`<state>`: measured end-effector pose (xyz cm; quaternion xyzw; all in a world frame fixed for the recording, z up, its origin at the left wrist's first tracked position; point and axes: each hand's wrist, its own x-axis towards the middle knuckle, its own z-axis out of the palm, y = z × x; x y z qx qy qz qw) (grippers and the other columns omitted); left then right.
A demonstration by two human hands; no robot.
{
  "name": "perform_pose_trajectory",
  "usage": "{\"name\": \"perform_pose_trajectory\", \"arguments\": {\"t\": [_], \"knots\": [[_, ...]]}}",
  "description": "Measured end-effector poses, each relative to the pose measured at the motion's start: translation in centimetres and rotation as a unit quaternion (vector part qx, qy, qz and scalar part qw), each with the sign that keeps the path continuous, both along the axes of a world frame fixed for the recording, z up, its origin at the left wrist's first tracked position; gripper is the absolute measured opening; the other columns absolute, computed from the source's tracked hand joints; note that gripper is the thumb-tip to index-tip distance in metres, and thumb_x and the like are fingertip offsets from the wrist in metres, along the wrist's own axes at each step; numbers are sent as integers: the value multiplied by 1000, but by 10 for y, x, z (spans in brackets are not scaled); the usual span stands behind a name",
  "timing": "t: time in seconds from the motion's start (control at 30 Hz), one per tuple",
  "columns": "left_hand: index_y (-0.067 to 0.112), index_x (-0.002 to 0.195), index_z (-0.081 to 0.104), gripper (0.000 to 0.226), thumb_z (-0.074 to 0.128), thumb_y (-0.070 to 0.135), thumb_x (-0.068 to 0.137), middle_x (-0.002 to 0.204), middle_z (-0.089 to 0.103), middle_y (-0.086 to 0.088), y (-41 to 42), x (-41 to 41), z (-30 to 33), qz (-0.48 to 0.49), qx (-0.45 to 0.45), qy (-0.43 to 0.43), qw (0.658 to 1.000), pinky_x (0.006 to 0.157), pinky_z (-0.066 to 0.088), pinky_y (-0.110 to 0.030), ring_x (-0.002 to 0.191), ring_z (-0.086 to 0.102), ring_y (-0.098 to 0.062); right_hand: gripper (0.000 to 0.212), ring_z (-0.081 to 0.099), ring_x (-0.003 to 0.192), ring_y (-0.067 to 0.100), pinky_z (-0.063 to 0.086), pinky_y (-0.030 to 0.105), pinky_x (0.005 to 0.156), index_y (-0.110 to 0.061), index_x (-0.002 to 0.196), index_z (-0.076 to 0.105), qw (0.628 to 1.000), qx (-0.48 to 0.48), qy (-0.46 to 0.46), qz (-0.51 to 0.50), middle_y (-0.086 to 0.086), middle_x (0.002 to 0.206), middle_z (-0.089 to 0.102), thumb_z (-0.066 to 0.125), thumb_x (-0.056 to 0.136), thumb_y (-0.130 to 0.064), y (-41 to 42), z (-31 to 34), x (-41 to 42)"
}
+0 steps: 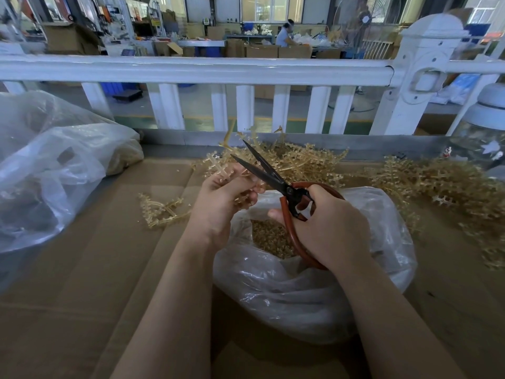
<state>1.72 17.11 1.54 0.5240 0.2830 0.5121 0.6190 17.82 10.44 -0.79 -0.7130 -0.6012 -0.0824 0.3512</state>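
1. The branched amber plastic sprue (218, 166), studded with small moulded pieces, is held up just above the mouth of the clear plastic bag (300, 296), probably so that trimmed pieces drop straight in.
2. The left hand (221, 198) pinches the sprue's stem with curled fingers, turning its branches toward the blades.
3. The right hand (325, 228) grips the red-handled black-bladed scissors (262, 168), fingers through the loops and blades parted at the sprue, ready to snip.
4. Small amber cut pieces (269, 236) lie heaped inside the bag.
5. A tangled pile of uncut sprues (300, 160) lies just behind, within easy reach.
6. A bare spent sprue (161, 212) lies to the left on the brown cardboard sheet (82, 269).
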Motion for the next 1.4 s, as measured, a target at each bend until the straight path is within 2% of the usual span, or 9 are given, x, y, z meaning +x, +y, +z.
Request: {"name": "perform_pose_trajectory", "arguments": {"t": [0.3, 0.5, 0.6, 0.8, 0.97, 1.03, 1.17, 1.3, 1.4], "knots": [[5, 76, 57, 19, 54, -8, 90, 68, 61, -9, 1, 0, -1, 27, 31, 23, 999, 56, 44, -21, 58, 51, -15, 60, 38, 57, -9, 27, 13, 49, -33, 75, 48, 1000, 1, -14, -2, -24, 64, 43, 37, 69, -91, 0, 1, 1], [1, 100, 54, 14, 52, -9, 91, 74, 58, -9, 3, 0, -2, 20, 19, -2, 1000, 57, 45, -20, 56, 57, -12, 53, 34, 50, -9, 21, 14, 46, -34, 65, 37, 999, 24, -21, -7, -23, 54, 35, 46, 72, -85, -2, 3, -3], [2, 97, 54, 12, 53, -8, 90, 73, 58, -8, 4, -1, -3, 19, 19, -3, 1000, 58, 46, -20, 57, 57, -12, 54, 34, 50, -10, 21, 14, 46, -35, 62, 31, 1000, 18, -15, -1, -24, 53, 34, 47, 72, -86, -3, 3, -2], [9, 76, 58, 20, 56, -6, 90, 69, 57, -2, 5, -2, -2, 8, 25, -2, 1000, 69, 46, -29, 62, 59, -13, 57, 40, 51, -10, 25, 11, 48, -34, 62, 36, 1000, 12, 5, 21, -25, 54, 39, 41, 67, -91, -2, 2, -1], [7, 89, 61, 6, 63, 4, 84, 78, 65, -4, 4, -2, -3, 5, -2, -3, 1000, 75, 47, -35, 75, 60, -19, 58, 42, 52, -7, 28, 13, 49, -31, 63, 42, 1000, 12, -2, 19, -22, 55, 42, 45, 69, -88, 0, 0, 1], [6, 94, 62, 21, 69, 13, 75, 82, 66, -6, 4, -3, -2, 2, -44, -28, 999, 75, 52, -33, 77, 63, -18, 55, 40, 53, -8, 27, 13, 49, -31, 63, 40, 1000, 6, -7, 21, -23, 56, 39, 50, 71, -85, 0, 0, 0], [13, 91, 65, 25, 71, 33, 77, 76, 67, 1, 5, -5, -1, -12, -91, -63, 994, 74, 57, -29, 71, 65, -13, 55, 38, 51, -8, 26, 12, 49, -31, 61, 38, 999, 14, -4, 31, -26, 56, 35, 51, 71, -84, 0, 0, 0], [11, 91, 65, 17, 67, 25, 81, 73, 66, 0, 7, -7, -2, -18, -85, -100, 991, 70, 55, -24, 67, 62, -11, 63, 54, 54, 3, 44, 18, 50, -20, 66, 55, 999, 14, 0, 35, -16, 58, 55, 53, 72, -83, 2, -4, 2], [12, 86, 65, 9, 66, 19, 82, 71, 66, 1, 9, -7, -3, -31, -82, -113, 990, 68, 54, -22, 66, 62, -10, 67, 57, 55, 5, 48, 20, 52, -19, 66, 56, 999, 18, 6, 35, -12, 60, 60, 49, 71, -86, 3, -5, 2]]}}
